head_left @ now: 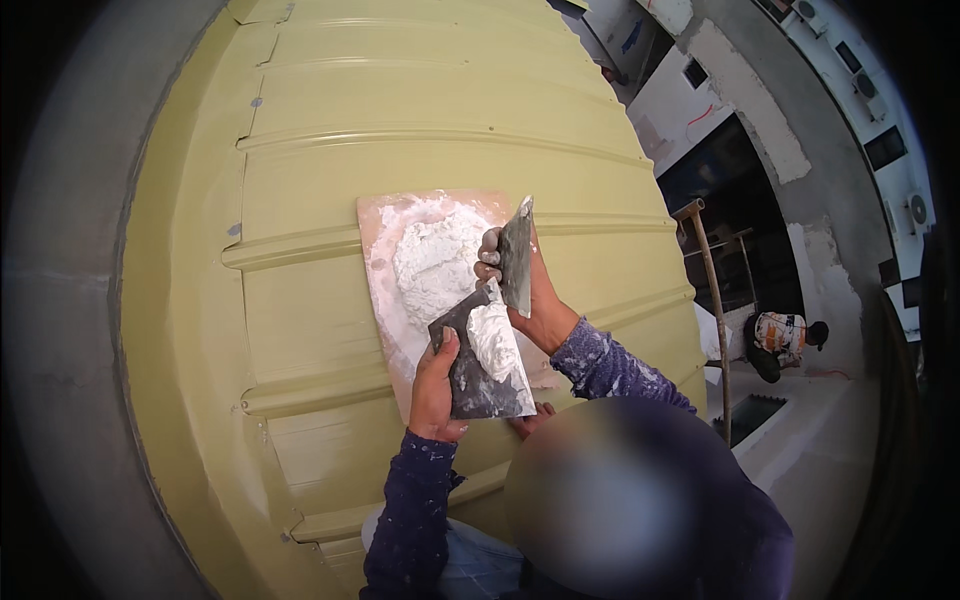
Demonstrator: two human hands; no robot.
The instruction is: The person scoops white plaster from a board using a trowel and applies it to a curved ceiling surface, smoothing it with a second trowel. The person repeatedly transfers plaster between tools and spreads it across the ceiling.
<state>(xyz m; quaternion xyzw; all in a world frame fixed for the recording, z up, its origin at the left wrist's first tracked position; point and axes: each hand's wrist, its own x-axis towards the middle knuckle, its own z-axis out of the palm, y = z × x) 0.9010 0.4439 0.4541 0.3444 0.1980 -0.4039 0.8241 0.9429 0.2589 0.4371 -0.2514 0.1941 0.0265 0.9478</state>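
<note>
My left hand [433,390] grips the left side of a dark flat putty plate [478,392], with its thumb on top. A thick lump of white putty [494,342] sits along the plate's right side. My right hand [540,305] is closed around a broad metal putty scraper [517,258], its blade tilted steeply just above the plate's upper corner. Beneath both tools lies a pinkish-brown board [378,225] bearing a large heap of white putty [437,262]. A bit of skin shows past the plate's lower right corner; what it belongs to I cannot make out.
The board rests on a yellow ribbed metal sheet roof [330,180]. A grey wall edge [75,300] runs along the left. Past the roof's right edge stand a pole [712,300] and, lower down, another person [780,338]. Air-conditioner units [916,209] hang on the far wall.
</note>
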